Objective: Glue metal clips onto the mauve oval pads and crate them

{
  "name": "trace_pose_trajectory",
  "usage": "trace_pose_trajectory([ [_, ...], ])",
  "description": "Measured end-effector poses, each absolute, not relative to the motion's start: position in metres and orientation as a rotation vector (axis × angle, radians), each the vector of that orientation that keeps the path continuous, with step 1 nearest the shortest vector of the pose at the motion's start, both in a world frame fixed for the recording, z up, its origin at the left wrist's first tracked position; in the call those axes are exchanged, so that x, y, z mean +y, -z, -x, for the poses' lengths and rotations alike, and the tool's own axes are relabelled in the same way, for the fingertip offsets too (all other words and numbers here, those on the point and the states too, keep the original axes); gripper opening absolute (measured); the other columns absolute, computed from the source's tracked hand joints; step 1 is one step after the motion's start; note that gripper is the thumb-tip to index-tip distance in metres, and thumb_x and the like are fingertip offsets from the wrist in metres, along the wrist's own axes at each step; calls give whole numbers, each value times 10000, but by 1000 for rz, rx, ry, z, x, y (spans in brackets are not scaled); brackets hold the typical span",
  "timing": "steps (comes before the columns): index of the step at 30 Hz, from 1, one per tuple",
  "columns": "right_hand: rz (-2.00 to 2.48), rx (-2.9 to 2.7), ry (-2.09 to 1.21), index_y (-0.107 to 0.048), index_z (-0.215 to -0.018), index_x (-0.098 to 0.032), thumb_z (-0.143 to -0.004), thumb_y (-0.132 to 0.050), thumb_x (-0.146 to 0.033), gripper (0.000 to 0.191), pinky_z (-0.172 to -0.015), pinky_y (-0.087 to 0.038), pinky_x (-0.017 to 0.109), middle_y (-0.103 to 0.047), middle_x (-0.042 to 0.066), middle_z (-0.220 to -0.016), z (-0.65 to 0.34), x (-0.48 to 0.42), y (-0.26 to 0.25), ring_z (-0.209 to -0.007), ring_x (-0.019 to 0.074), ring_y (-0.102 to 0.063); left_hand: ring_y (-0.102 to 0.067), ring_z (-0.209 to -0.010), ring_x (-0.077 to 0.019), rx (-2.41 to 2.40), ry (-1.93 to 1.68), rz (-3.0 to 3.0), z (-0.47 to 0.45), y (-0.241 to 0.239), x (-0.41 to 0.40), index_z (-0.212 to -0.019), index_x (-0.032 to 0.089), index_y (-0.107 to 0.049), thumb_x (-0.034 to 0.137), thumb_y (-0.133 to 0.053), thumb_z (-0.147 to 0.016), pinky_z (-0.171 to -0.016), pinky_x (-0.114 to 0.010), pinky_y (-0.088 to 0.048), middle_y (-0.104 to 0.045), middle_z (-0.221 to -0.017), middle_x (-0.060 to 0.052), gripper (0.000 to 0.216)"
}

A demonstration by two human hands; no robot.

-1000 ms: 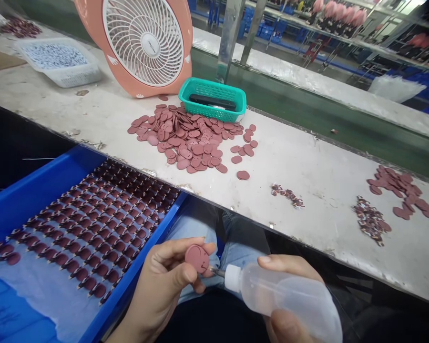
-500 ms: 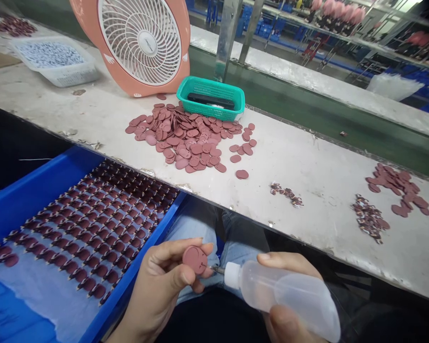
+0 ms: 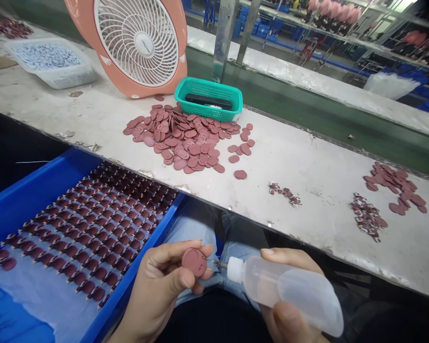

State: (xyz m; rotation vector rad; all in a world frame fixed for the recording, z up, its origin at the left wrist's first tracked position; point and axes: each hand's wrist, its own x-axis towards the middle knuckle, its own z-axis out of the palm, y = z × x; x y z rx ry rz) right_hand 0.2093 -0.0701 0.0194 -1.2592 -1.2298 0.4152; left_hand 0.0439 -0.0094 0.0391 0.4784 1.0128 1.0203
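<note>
Between the thumb and fingers of my left hand (image 3: 168, 276) is a reddish-brown oval disc (image 3: 193, 262) with small marks on its face. My right hand (image 3: 293, 286) grips a translucent squeeze bottle (image 3: 289, 286) with a white cap, lying nearly sideways. Its thin metal tip (image 3: 219, 263) points at the disc's right edge, a small gap away. Both hands are above my lap, in front of the table edge. On the table beyond lies a big heap of similar discs (image 3: 186, 138).
At left, a blue tray (image 3: 157, 238) holds rows of assembled pieces. A pink fan (image 3: 139, 45), a green basket (image 3: 207, 114) and a white tub (image 3: 64, 82) stand on the table (image 3: 296, 147). Small dark parts (image 3: 366, 216) and more discs (image 3: 396, 183) lie at right.
The bottle has drawn slightly right, so its tip is now farther from the disc. My left hand keeps the disc in almost the same place.
</note>
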Motion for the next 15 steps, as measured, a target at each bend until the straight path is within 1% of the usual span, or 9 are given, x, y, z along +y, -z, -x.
trace_pose_trajectory([
  [2,1210,-1187,-414,-615,-1179,-246,-953,-573,-535,368,-391,-419,308,-592,26,-718,-205,-64,-28,-482,155,-530,-711,-514,-159,981,-999,-510,-41,-36,-9,-771,272,-847,420,-982,-457,-432,-161,-545,-823,-757,-59,373],
  [4,1214,-1191,-449,-621,-1174,-256,-959,-575,-525,347,-376,-413,296,-582,8,-674,-204,-61,-33,-457,150,-518,-724,-537,-172,944,-971,-533,-38,-32,-7,-792,283,-848,412,-975,-486,-445,-172,-559,-827,-785,-66,356],
  [8,1253,-1193,-443,-652,-1149,-258,-945,-606,-524,339,-473,-494,280,-654,24,-802,-206,-62,-32,-561,148,-597,-736,-555,-179,911,-952,-536,-35,-28,-5,-812,292,-849,389,-971,-517,-458,-172,-567,-828,-808,-74,334],
  [10,1229,-1177,-462,-664,-1148,-263,-930,-632,-513,333,-482,-495,261,-652,9,-779,-206,-63,-29,-549,135,-596,-732,-542,-179,924,-955,-518,-37,-29,-4,-801,289,-849,385,-978,-501,-447,-169,-561,-827,-793,-77,341],
  [13,1164,-1032,-649,-679,-1124,-279,-856,-722,-490,343,-410,-423,233,-617,-17,-692,-207,-63,-27,-444,104,-502,-709,-500,-167,1007,-989,-464,-40,-33,-5,-743,270,-844,398,-997,-422,-421,-165,-543,-819,-742,-74,378],
  [15,1068,-803,-894,-680,-1125,-261,-842,-694,-561,412,-367,-376,218,-591,-18,-614,-209,-58,-27,-408,106,-454,-696,-482,-161,1092,-1032,-425,-43,-35,-5,-716,255,-836,401,-1006,-369,-405,-163,-529,-814,-721,-68,413],
])
